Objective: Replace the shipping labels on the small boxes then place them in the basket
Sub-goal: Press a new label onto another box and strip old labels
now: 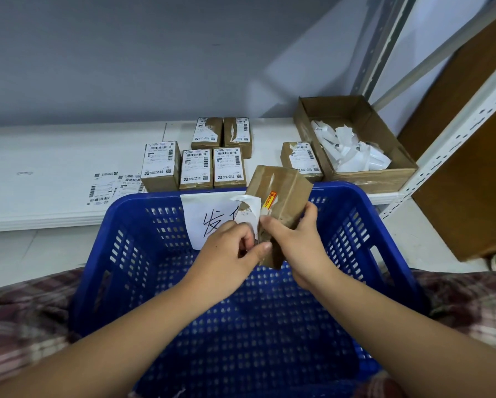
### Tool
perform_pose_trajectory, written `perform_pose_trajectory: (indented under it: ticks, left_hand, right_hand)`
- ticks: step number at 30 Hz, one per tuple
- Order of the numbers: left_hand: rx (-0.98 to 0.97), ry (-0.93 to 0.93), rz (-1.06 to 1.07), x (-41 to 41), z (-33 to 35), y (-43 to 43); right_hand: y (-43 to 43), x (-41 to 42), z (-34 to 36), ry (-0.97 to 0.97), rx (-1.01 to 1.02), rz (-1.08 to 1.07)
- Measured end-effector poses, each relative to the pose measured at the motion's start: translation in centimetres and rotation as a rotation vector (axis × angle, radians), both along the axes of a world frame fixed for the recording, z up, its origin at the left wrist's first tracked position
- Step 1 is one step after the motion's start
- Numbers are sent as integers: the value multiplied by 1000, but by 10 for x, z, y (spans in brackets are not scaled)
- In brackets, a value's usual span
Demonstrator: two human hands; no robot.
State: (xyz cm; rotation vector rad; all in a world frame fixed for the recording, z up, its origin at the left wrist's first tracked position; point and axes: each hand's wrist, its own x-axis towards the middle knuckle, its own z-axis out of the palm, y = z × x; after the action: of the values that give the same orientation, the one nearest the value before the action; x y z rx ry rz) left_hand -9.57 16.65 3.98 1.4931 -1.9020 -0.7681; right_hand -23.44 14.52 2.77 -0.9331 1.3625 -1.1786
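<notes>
The right hand (295,239) is gripping the lower end of a small cardboard box (284,188), fingers curled round it, holding it tilted above the far side of the blue plastic basket (126,254). The left hand (232,248) is pinching a half-peeled white shipping label (249,208) on the box's left face. 6 labelled boxes (196,168) are sitting on the white shelf (54,156) beyond the basket, loose label sheets (109,188) lying to their left and an open carton (379,176) of white paper scraps (353,150) to their right.
</notes>
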Motion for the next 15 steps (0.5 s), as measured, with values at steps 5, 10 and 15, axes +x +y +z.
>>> perform_pose_trajectory:
  ticks: [5, 10, 15]
  left_hand:
    - [41, -14, 29, 0, -1, -3]
    - [124, 107, 166, -4, 1, -5]
    - [258, 248, 148, -4, 7, -8]
  right_hand:
    - [-1, -2, 0, -120, 17, -5]
    - [-6, -4, 1, -123, 55, 22]
    - [-10, -5, 4, -126, 73, 44]
